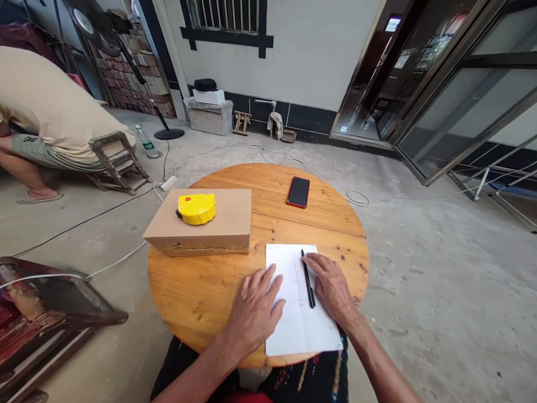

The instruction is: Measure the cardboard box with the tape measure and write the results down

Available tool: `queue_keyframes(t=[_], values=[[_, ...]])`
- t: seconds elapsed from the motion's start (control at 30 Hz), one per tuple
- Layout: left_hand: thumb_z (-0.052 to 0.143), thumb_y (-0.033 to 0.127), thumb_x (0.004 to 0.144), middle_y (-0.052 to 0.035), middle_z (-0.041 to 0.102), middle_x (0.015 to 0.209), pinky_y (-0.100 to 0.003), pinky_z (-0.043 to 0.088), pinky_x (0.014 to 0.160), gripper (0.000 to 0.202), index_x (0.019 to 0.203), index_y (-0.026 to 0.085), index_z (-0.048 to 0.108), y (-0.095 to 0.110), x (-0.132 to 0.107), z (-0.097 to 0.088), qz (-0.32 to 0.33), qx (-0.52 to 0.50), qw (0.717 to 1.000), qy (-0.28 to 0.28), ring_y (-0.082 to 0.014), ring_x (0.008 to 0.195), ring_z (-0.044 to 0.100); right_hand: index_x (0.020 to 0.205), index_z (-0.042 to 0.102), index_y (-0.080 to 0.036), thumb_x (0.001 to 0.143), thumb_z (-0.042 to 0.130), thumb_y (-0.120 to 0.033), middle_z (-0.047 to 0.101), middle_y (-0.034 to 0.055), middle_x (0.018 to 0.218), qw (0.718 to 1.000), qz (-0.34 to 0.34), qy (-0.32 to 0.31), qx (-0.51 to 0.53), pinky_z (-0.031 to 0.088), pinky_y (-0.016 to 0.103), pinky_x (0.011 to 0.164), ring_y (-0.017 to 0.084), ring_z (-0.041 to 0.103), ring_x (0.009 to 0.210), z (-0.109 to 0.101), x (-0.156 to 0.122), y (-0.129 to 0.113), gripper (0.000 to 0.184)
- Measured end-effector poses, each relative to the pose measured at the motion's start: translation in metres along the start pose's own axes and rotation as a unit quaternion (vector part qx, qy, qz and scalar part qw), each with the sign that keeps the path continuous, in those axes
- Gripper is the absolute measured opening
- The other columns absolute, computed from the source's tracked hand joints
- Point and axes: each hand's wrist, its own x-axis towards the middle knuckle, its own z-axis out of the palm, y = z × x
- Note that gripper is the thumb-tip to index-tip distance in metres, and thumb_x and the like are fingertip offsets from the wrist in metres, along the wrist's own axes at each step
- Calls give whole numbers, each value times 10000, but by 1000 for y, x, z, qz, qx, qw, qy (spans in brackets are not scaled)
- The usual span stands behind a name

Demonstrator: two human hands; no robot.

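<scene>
A white sheet of paper (289, 330) with faint writing lies at the near side of the round wooden table (201, 280). My left hand (258, 305) rests palm down with spread fingers over the sheet's left edge, holding nothing. On the paper lies a black pen (308, 282), slanting slightly. My right hand (333, 282) rests on the sheet's right part, its fingers stretched loosely, the tips beside or touching the pen's upper end. Left of the sheet is a brown cardboard box (229, 215), with a yellow tape measure (197, 209) on top.
A phone with a red edge (298, 192) lies at the table's far right. Wooden stools (119, 162) stand left, one with a seated person (59, 112). A fan base (169, 134), a water bottle (146, 143) and cables (121, 258) are on the floor.
</scene>
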Motion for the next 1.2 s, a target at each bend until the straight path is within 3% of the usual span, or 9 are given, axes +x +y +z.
queue_keyframes(t=[0.37,0.73,1.03,1.2], values=[[534,273,913,-77,466,1468,-497,362,1029,385,1290,201,561,2,2,0,-2,-9,1000,4,-291,1260,423,1087,693,-144,841,418,-4,695,125,1199,998,26,36,49,502,434,926,272,627,1112,7,-4,6,395],[525,255,912,-104,429,1496,-528,362,1036,419,1323,172,543,9,2,5,-13,13,1000,0,-319,1285,429,1061,697,-151,861,417,-39,697,130,1197,1000,-1,22,21,524,455,921,288,642,1116,3,-2,8,362],[521,224,906,-127,439,1485,-544,371,1024,418,1319,160,538,14,9,12,-1,10,1000,21,-329,1282,440,1082,692,-108,830,396,-34,692,157,1203,997,31,59,32,535,483,921,302,642,1122,8,-8,11,396],[549,233,893,-141,479,1447,-544,393,1007,385,1269,150,570,10,7,11,15,-1,999,37,-333,1261,452,1025,700,-146,847,393,-73,714,138,1156,987,74,111,94,539,459,947,260,668,1083,8,-13,15,363]])
